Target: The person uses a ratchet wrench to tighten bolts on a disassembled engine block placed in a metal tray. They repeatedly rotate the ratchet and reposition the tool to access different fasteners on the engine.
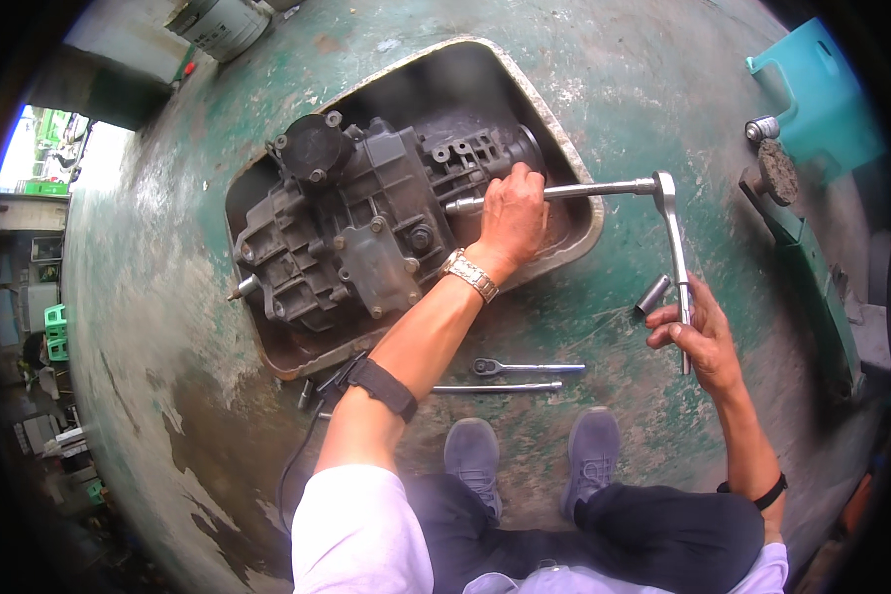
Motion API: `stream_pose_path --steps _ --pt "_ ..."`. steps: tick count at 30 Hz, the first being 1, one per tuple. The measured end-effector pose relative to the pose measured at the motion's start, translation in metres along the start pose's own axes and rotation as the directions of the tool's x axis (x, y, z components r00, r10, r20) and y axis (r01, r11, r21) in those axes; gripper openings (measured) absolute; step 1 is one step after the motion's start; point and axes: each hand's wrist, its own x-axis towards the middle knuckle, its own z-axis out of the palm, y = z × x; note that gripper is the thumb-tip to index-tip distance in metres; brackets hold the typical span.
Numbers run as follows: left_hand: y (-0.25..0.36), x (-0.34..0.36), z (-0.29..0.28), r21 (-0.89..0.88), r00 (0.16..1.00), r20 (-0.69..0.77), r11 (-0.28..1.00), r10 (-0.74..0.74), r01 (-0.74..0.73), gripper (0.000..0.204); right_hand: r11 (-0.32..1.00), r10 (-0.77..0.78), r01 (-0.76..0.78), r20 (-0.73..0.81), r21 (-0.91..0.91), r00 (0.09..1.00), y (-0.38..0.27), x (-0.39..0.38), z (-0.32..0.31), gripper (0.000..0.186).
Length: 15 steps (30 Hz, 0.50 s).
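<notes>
A grimy metal gearbox (pixel 327 238) lies on its side in a large metal tray (pixel 582 240). My left hand (pixel 510 218) is closed around a steel extension bar (pixel 604 187) where it meets a socket on the gearbox. At the bar's right end sits a long ratchet (pixel 671 228), its handle angled down toward me, with my right hand (pixel 701 337) curled around the lower part. A loose deep socket (pixel 653 294) lies on the floor left of that hand. A small ratchet (pixel 525 368) and a straight bar (pixel 495 388) lie below the tray.
My shoes (pixel 589 455) stand on the worn green floor (pixel 178 297). A turquoise plastic stool (pixel 817 89) and a green steel stand (pixel 812 287) are at right. A grey bucket (pixel 213 25) is at upper left. Cluttered shelving (pixel 45 267) lines the left edge.
</notes>
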Motion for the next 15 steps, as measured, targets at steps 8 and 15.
stream_pose_path --steps 8,15 --pt "-0.005 -0.003 0.007 0.015 0.999 -0.037 0.999 0.036 -0.035 0.011 0.997 0.073 -0.073 -0.03 0.009 0.997 -0.005 0.014 -0.007 0.072" --pt "-0.009 0.002 0.008 0.14 0.981 -0.138 0.984 0.133 -0.114 0.006 0.998 0.036 -0.038 -0.059 -0.042 0.998 0.002 0.031 -0.017 0.071"
